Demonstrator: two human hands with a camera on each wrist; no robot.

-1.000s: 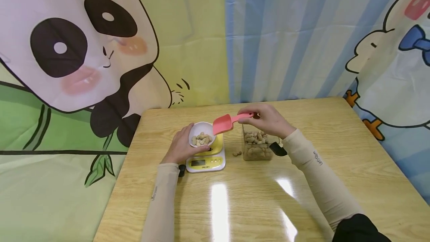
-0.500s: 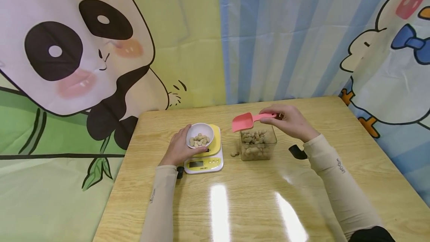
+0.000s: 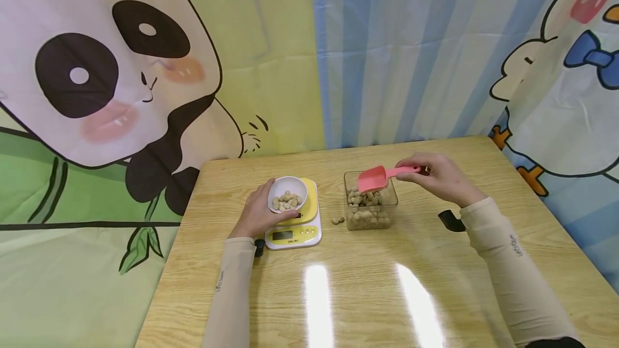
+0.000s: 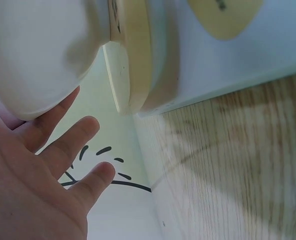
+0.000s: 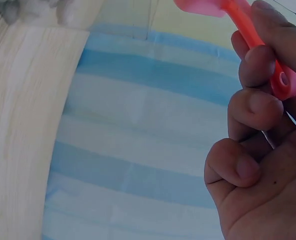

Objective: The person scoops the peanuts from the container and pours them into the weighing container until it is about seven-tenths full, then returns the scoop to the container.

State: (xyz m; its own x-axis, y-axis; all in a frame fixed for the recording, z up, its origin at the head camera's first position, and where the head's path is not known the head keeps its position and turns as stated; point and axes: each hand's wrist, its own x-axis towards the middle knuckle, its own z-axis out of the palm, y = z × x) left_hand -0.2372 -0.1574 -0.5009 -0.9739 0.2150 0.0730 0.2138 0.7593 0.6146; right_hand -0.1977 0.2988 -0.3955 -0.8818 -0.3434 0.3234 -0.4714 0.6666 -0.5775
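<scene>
Head view: scale [image 3: 295, 236]; beside it, clear box [image 3: 387, 209], probably rigid, gripped by walls. White bowl [image 3: 290, 183] over scale, left hand [image 3: 254, 212] curled round it: likely light, slick. Pink scoop [image 3: 377, 179] above box, right hand [image 3: 445, 179] pinching handle [image 3: 398, 171]; looks light, stiff.

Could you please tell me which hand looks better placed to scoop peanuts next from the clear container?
The right hand, I think: it holds the pink scoop, which appears over the clear container in the head view. The left hand grips the white bowl at the scale, farther from the container.
</scene>
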